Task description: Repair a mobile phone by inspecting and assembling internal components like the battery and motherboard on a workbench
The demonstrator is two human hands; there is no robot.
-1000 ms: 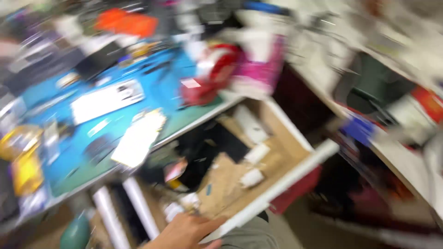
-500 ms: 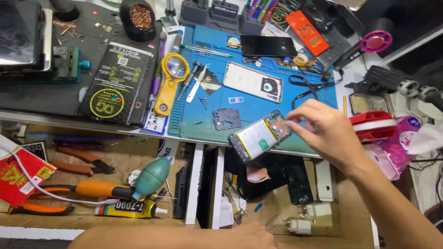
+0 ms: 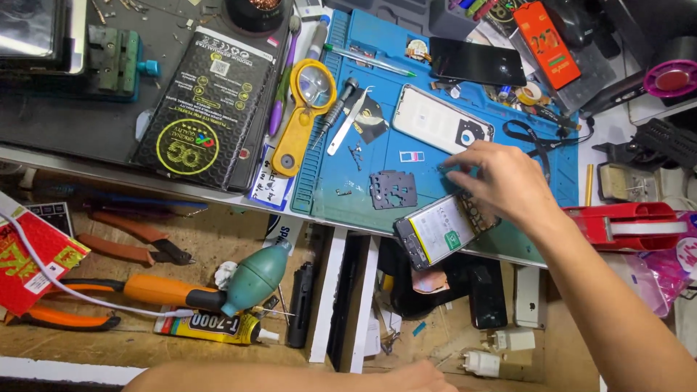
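Note:
My right hand [image 3: 504, 181] reaches in from the right over the blue work mat [image 3: 348, 181]. Its fingertips press down on the mat just above an opened phone [image 3: 434, 234], which lies with its battery showing at the mat's front edge. The palm covers the phone's right end, so any grip on it is hidden. A dark perforated plate [image 3: 393, 189] lies left of the fingers and a white phone back cover [image 3: 443, 120] above them. My left hand [image 3: 417, 377] shows only its knuckles at the bottom edge, low over the open drawer [image 3: 450, 334], fingers out of view.
On the mat lie a yellow magnifier [image 3: 305, 109], a screwdriver [image 3: 335, 105], tweezers and a black phone [image 3: 479, 62]. A black box [image 3: 200, 109] sits to the left. The wooden shelf below holds pliers [image 3: 134, 239], a green air blower [image 3: 254, 276] and a glue tube [image 3: 210, 327]. A red dispenser [image 3: 628, 225] stands right.
The view has settled from a blurred swing onto the bench. My right hand has slid left over the opened phone, which has shifted toward the mat's front edge.

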